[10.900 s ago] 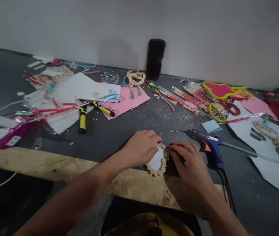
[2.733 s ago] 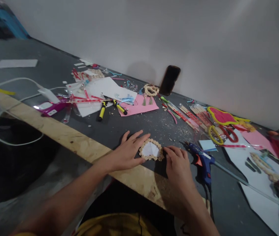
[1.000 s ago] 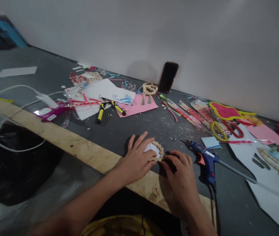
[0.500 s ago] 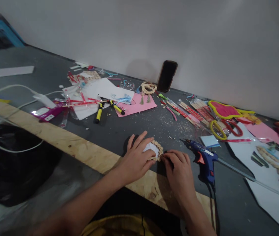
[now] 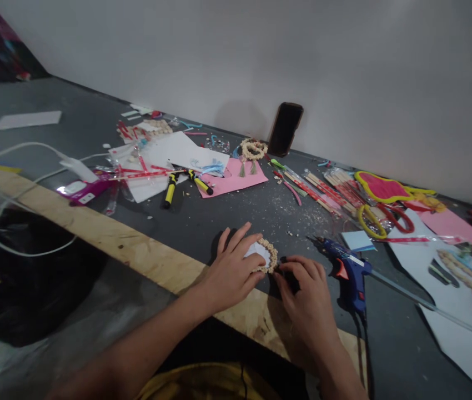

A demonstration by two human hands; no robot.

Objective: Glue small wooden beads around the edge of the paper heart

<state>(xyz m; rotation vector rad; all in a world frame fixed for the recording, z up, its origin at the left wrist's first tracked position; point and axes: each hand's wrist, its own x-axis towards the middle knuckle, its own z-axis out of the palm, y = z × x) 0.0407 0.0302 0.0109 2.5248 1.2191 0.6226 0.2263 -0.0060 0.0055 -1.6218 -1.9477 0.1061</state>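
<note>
Under my left hand (image 5: 236, 269) is a small white round piece with a rim of pale wooden-looking beads (image 5: 272, 251). My left thumb lies over its face and the other fingers reach around its far side, holding it at the table surface. Close by its right edge is my right hand (image 5: 305, 283), fingers curled and the thumb and forefinger tips drawn together by the rim. Whatever is between those fingertips, if anything, is too small to make out. To the right of this hand lies a blue hot glue gun (image 5: 350, 272) with a long clear glue stick in it.
A phone (image 5: 286, 129) leans on the wall. Yellow-black pliers (image 5: 170, 191), pink paper (image 5: 236, 180), beaded rings (image 5: 254, 149) and a purple glue gun (image 5: 88, 191) lie leftward. Scissors (image 5: 398, 219), packaged sticks (image 5: 336, 191) and white sheets (image 5: 465, 328) are at right. A wooden strip (image 5: 144, 244) edges the table.
My right fingertips have moved slightly away from the beaded rim, leaving a small gap. My left hand keeps its hold. The whole view has shifted a little.
</note>
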